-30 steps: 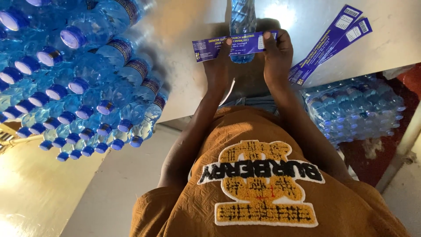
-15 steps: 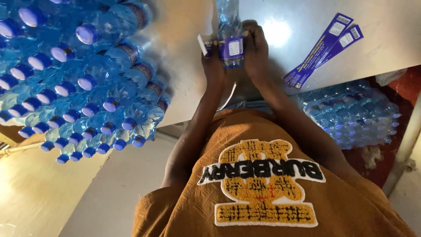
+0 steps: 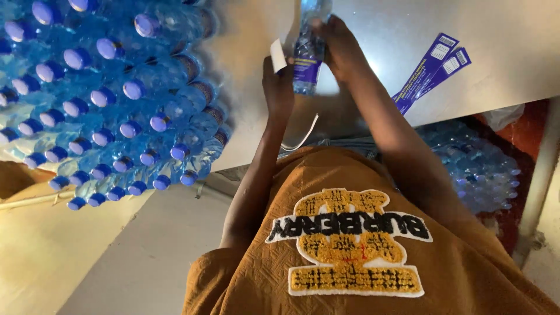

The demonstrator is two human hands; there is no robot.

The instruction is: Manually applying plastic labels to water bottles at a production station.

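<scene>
Both hands grip one upright water bottle (image 3: 307,58): right hand (image 3: 341,44) wraps it; left hand (image 3: 277,87) seemingly pinches its purple label (image 3: 305,71).

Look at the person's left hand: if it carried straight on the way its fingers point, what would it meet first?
The left hand points up the picture, fingers at the label end beside the bottle. Beyond the label, only bare grey table shows, though depth is unclear.
</scene>
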